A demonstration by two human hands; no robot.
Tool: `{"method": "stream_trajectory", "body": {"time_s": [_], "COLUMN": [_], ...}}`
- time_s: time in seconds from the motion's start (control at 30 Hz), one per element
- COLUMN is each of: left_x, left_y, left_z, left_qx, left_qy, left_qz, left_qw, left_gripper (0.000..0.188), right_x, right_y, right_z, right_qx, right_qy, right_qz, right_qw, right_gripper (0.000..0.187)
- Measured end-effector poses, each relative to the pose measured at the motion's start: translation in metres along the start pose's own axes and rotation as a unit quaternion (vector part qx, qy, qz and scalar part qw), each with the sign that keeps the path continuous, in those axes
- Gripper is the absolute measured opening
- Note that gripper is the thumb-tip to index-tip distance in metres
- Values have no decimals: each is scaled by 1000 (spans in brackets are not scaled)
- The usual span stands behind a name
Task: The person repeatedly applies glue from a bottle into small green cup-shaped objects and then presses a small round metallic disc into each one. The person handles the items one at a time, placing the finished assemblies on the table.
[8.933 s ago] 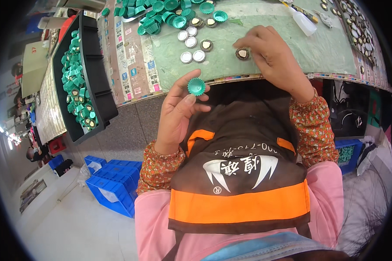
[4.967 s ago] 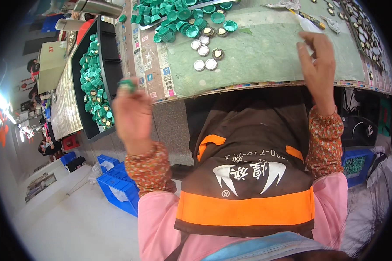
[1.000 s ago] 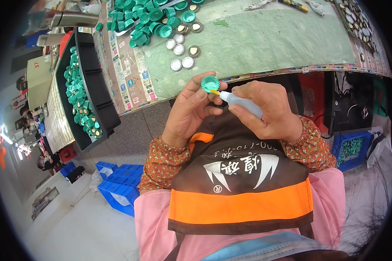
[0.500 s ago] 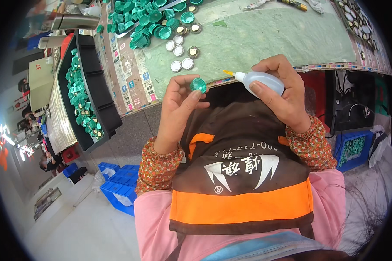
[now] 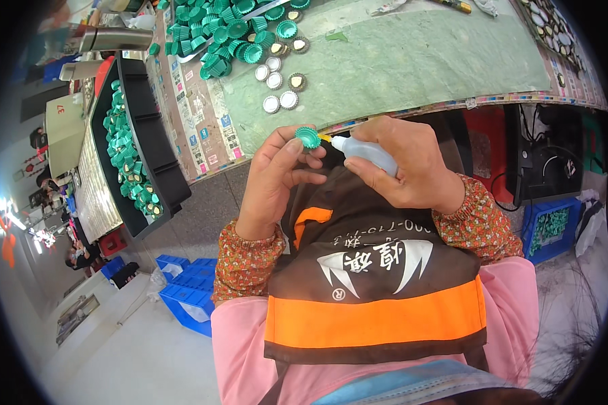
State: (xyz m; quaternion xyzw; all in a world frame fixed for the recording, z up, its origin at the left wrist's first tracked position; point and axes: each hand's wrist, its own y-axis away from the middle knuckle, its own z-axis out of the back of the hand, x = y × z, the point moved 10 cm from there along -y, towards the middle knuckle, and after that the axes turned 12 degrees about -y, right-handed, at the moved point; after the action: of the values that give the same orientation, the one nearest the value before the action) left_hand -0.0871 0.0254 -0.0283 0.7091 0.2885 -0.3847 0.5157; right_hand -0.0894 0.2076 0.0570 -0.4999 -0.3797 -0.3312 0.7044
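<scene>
My left hand [image 5: 275,172] pinches a green fluted cup [image 5: 308,138], shaped like a bottle cap, between thumb and fingers, its hollow side facing up. In my right hand [image 5: 402,162] is a translucent squeeze bottle [image 5: 370,154] with a yellow needle tip [image 5: 325,138]. The tip points left and reaches the cup's right rim; whether it touches cannot be made out. On the table beyond lie several bottle caps with white insides [image 5: 271,104] and a dark cap with a cream piece in it [image 5: 297,82].
A heap of green cups [image 5: 216,34] covers the table's far left. The table's green sheet [image 5: 398,67] stretches right toward a tray of caps [image 5: 554,30]. At left stands a black bin [image 5: 157,145] of green pieces. Blue crates [image 5: 189,293] sit on the floor.
My right hand has moved left with the squeeze bottle, bringing its yellow tip from clear of the cup to its rim. My left hand, still holding the cup, has shifted only slightly.
</scene>
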Motion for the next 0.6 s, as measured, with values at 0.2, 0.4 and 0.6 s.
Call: {"method": "stream_trajectory", "body": {"time_s": [0.2,0.4,0.6], "left_x": [5,-4,-21], "left_y": [1,0,4], "left_z": [0,2,0], "left_qx": [-4,-20,-48], "left_qy": [-22,-66,-160], "left_qz": [5,-22,-125], "left_qw": [1000,997,978], "left_gripper": [44,32,39], "right_x": [1,-1,-3], "right_y": [-1,1,2], "right_z": [-5,-6,-5], "right_qx": [7,8,18], "right_qy": [21,36,20], "right_qz": [-1,0,-20], "right_qw": [1000,999,999], "right_gripper": [25,25,27]}}
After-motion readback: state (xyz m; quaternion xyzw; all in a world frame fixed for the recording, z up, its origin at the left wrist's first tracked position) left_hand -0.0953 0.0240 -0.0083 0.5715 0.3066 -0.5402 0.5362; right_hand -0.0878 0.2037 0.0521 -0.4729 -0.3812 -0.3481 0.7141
